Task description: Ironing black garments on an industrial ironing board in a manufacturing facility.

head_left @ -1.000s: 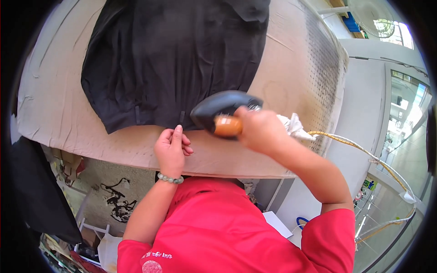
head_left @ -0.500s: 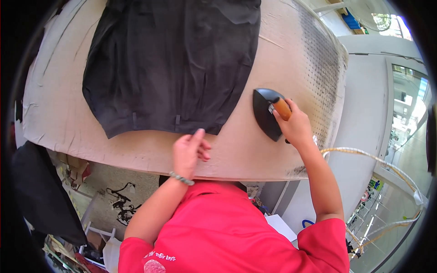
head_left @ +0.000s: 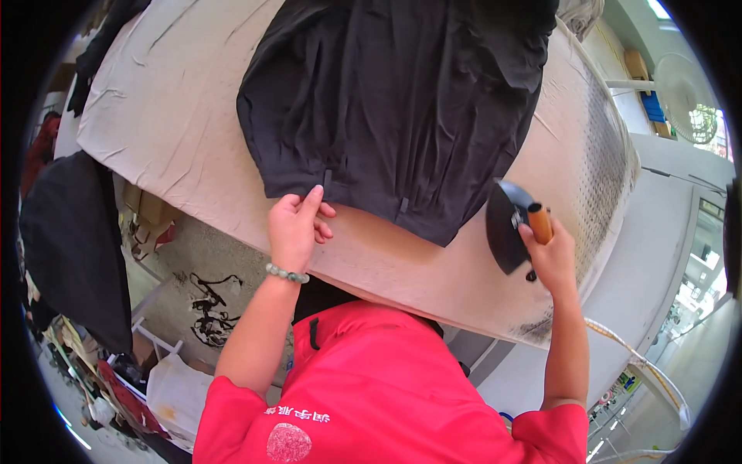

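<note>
Garment (head_left: pixel 394 116) in black lies toward twelve o'clock, on a padded table (head_left: pixel 185 155); left hand (head_left: pixel 300 224), near nine o'clock, sits slackly curled, thumb at the waistband (head_left: pixel 363 197); right hand (head_left: pixel 553 251), toward three o'clock, grips an iron (head_left: pixel 505 232) by its orange-brown handle (head_left: pixel 540 224).

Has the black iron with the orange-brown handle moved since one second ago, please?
Yes, rightward: the iron overlapped the black cloth garment then; now it is beside it, nearer the speckled right edge of the beige cloth-covered table.
</note>
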`<state>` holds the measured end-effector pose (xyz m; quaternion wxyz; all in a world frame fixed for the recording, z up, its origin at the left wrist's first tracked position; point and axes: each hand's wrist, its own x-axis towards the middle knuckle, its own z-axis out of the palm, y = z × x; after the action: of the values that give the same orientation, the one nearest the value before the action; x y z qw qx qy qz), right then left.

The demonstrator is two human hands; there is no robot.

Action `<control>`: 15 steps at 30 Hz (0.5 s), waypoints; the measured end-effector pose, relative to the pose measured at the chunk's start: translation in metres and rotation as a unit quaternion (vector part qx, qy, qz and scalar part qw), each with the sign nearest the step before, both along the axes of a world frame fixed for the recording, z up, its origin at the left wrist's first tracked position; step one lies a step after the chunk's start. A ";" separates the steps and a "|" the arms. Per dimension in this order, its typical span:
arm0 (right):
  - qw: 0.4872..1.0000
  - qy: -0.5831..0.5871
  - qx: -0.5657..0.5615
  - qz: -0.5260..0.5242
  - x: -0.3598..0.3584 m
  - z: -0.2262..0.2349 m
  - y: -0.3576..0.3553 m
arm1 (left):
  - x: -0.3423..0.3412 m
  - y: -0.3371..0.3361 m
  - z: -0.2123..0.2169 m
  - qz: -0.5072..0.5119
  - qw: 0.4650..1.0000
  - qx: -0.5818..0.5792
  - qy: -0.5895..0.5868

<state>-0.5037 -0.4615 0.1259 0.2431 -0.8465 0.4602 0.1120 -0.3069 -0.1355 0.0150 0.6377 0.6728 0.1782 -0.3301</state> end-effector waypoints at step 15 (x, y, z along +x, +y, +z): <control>0.880 -0.098 -0.081 0.459 0.249 -0.036 0.138 | -0.016 0.027 -0.002 0.039 0.993 -0.089 0.066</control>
<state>-0.2546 -0.3239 0.0898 0.1387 -0.9862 0.0019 0.0899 -0.3229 -0.1087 0.0125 0.6941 0.5828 0.2160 -0.3632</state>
